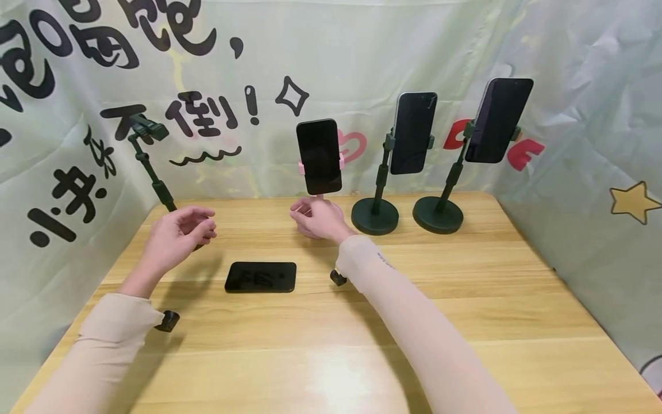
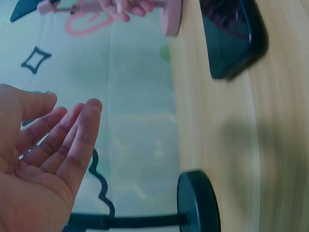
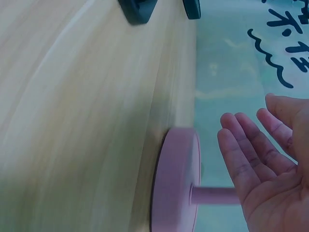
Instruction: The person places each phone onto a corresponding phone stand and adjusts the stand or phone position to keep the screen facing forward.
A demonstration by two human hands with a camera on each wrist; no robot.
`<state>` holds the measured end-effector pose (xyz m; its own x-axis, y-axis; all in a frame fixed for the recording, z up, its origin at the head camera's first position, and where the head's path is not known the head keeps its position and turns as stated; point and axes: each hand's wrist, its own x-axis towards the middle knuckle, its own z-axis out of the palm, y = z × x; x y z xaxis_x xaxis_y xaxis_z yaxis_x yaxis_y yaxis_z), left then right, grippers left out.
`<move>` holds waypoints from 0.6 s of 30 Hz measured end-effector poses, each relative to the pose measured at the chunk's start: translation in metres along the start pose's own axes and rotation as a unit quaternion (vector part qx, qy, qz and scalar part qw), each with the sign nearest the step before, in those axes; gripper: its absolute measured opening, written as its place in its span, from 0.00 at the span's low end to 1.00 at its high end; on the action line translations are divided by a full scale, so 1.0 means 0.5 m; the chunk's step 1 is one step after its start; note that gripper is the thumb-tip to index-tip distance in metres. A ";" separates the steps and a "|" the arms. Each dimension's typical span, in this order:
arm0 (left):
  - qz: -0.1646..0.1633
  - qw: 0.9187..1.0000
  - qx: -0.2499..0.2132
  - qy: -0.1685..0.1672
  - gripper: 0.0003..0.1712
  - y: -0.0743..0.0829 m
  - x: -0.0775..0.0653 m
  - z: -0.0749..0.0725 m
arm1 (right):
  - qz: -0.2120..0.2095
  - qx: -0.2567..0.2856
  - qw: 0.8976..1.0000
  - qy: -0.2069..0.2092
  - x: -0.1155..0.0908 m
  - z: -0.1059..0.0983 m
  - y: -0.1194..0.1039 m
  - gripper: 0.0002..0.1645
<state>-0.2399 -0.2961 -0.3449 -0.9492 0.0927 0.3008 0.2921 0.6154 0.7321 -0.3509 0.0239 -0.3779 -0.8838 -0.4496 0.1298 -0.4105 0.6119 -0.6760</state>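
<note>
My left hand hovers in front of a dark green phone stand whose clamp holds no phone. In the left wrist view the fingers are loosely extended, and the stand's round base shows past the palm. At the pink phone stand, my right hand is beside the post and overlaps the base in the head view. Its fingers are relaxed and spread, gripping nothing. A black phone sits upright in the pink clamp. Another black phone lies flat between the hands.
Right of the pink stand, two dark green stands hold upright phones, one phone beside the other phone. Their round bases stand near the back edge of the wooden table. A printed cloth hangs behind and at both sides.
</note>
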 end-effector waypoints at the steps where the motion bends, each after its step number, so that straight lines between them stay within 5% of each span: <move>1: -0.003 1.000 0.006 0.005 0.15 -0.001 0.000 -0.008 | -0.005 0.007 1.000 -0.004 0.002 0.003 -0.004 0.15; 7: -0.038 0.995 0.069 0.059 0.17 -0.017 0.009 -0.058 | -0.018 0.046 0.998 -0.024 0.018 0.022 -0.028 0.17; 18: -0.097 0.982 0.095 0.131 0.25 -0.056 0.043 -0.147 | -0.030 0.089 0.995 -0.047 0.069 0.092 -0.075 0.23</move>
<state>-0.2598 -0.3689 -0.3142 -0.9150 -0.2299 0.3314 0.0578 0.7385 0.6718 -0.3557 -0.0445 -0.3813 -0.8306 -0.5456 0.1115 -0.4088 0.4614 -0.7874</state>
